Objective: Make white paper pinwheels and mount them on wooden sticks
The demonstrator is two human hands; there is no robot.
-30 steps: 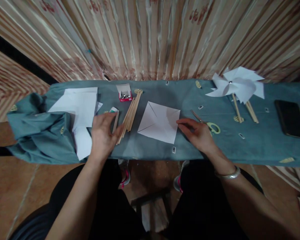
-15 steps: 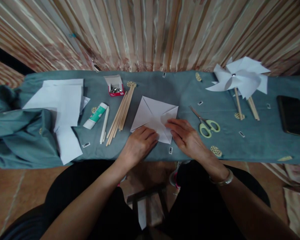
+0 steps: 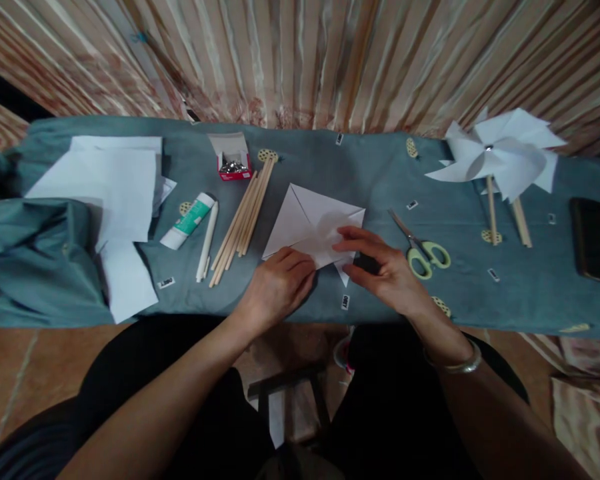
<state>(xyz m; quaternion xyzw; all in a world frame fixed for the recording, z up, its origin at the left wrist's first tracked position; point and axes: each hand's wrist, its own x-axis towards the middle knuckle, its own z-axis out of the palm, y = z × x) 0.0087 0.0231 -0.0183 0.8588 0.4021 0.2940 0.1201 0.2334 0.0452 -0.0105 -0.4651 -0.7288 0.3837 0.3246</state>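
A white paper square [image 3: 310, 210] with slits running in from its corners lies in front of me. My left hand [image 3: 283, 283] has its fingers curled together on the near edge, pinching the paper. The near flap is bent up toward the middle, and a pointed corner shows below it at the right. At the right side my right hand [image 3: 383, 267] is open, thumb and fingers apart, fingertips touching or just over the paper. Green-handled scissors [image 3: 423, 250] lie right of that hand. Left of the paper are several wooden sticks [image 3: 245, 217].
A white pen [image 3: 207, 240], a glue tube [image 3: 187, 221] and an open red box of metal pins [image 3: 234, 165] sit on the left. Farther left are paper sheets [image 3: 125, 193]. Paper pinwheels [image 3: 500, 157] and a phone [image 3: 595, 237] lie on the right of the cloth-covered table [image 3: 370, 167].
The near flap of the paper has been bent up from flat. My right hand has lifted slightly and its thumb and fingers have spread. The view has shifted a little.
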